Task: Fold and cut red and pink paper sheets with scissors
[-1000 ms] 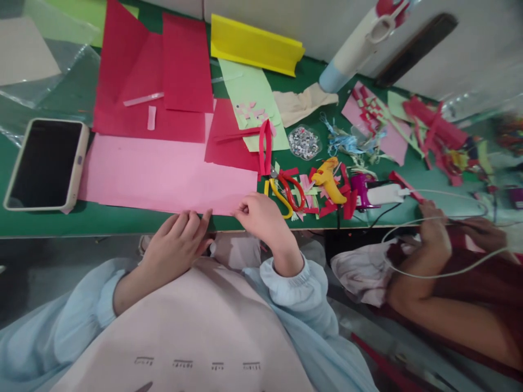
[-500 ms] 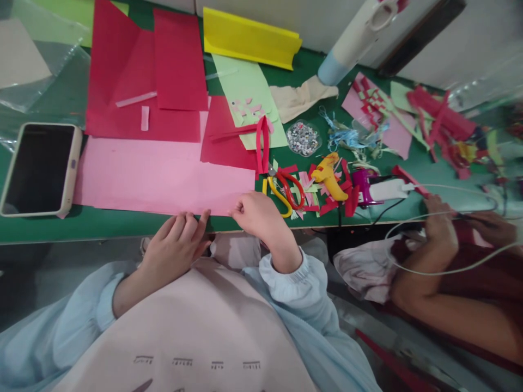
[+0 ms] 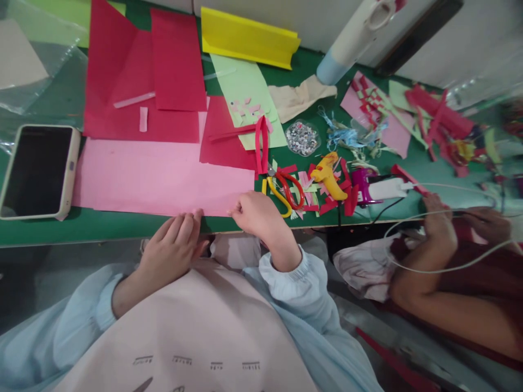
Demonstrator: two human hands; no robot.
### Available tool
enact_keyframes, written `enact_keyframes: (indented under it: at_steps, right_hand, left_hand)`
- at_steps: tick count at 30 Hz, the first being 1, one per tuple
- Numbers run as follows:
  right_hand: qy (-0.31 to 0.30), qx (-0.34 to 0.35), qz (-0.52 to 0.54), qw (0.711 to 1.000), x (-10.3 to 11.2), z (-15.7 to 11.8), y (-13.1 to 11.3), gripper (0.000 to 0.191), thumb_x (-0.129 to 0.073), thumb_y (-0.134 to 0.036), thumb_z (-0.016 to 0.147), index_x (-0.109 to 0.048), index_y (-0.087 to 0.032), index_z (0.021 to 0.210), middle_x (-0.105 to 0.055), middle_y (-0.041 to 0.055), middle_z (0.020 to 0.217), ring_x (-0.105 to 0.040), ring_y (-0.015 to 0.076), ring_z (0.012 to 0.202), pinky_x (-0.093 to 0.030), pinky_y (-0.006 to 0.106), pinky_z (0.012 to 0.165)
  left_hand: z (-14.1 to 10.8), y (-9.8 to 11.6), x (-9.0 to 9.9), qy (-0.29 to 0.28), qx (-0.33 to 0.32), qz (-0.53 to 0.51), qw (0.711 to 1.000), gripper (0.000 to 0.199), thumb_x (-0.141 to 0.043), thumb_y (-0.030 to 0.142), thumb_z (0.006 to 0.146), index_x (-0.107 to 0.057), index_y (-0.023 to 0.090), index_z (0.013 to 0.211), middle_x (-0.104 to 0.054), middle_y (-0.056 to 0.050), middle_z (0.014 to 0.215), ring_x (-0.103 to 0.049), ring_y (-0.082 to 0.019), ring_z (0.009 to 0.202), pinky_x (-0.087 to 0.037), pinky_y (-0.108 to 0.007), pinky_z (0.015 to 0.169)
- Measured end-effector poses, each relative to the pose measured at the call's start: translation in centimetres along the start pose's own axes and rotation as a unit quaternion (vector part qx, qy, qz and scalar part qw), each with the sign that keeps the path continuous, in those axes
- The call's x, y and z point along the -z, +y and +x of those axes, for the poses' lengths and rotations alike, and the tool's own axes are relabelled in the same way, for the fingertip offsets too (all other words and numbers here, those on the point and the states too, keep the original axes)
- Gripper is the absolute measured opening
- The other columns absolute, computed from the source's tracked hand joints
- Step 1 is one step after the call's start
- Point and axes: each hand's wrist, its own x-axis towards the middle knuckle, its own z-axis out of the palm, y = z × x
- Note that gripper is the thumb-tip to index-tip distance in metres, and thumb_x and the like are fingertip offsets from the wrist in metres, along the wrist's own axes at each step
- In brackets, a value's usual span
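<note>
A long pink sheet (image 3: 163, 177) lies along the front edge of the green table, partly under red sheets (image 3: 139, 117). My left hand (image 3: 175, 242) rests with its fingertips on the sheet's front edge, fingers stretched out side by side and nothing held in them. At the sheet's right front corner is my right hand (image 3: 253, 215), its fingers curled into a pinch on the paper edge. Scissors with red and yellow handles (image 3: 288, 190) lie just right of that hand. A red strip loop (image 3: 262, 144) stands beyond them.
A phone (image 3: 36, 171) lies at the left. Paper scraps, a yellow glue gun (image 3: 330, 175), a dish of beads (image 3: 303, 138) and threads lie to the right. A co-worker's hands (image 3: 439, 223) are at the far right, near a white cable.
The fingers of my left hand have drawn together, and the forefinger has shifted slightly left along the paper edge. My right hand stays at the corner, nearly unmoved.
</note>
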Motion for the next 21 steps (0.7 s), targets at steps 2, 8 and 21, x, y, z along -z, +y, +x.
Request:
enact_keyframes:
  at_steps: [2,8,21]
  right_hand:
    - [-0.002,-0.001,-0.001,1.0,0.0,0.0,0.0,0.022,-0.061,-0.031,0.09,-0.074,-0.013,0.091,-0.074,0.0119,0.086,-0.067,0.0236,0.085,-0.041,0.03,0.07]
    - [0.001,0.003,0.003,1.0,0.0,0.0,0.0,0.02,-0.061,-0.029,0.09,-0.074,-0.014,0.089,-0.073,0.0116,0.083,-0.067,0.0233,0.083,-0.042,0.03,0.07]
    - [0.003,0.005,-0.014,1.0,0.0,0.1,-0.1,0.02,-0.06,-0.026,0.089,-0.075,-0.014,0.093,-0.074,0.0123,0.084,-0.067,0.0231,0.083,-0.04,0.03,0.068]
  left_hand:
    - [0.0,0.0,-0.1,0.016,0.004,-0.008,1.0,0.082,-0.053,0.037,0.096,-0.013,-0.005,0.155,-0.068,-0.019,0.106,-0.066,-0.028,0.099,-0.049,-0.036,0.09]
    - [-0.2,0.0,0.0,-0.002,0.016,-0.034,0.999,0.077,-0.05,0.034,0.097,-0.012,0.003,0.157,-0.068,-0.018,0.11,-0.067,-0.028,0.101,-0.049,-0.036,0.09]
    - [1.3,0.1,0.9,-0.065,-0.012,0.01,0.998,0.052,-0.049,0.037,0.097,-0.05,0.012,0.143,-0.064,-0.014,0.093,-0.061,-0.026,0.085,-0.049,-0.038,0.079]
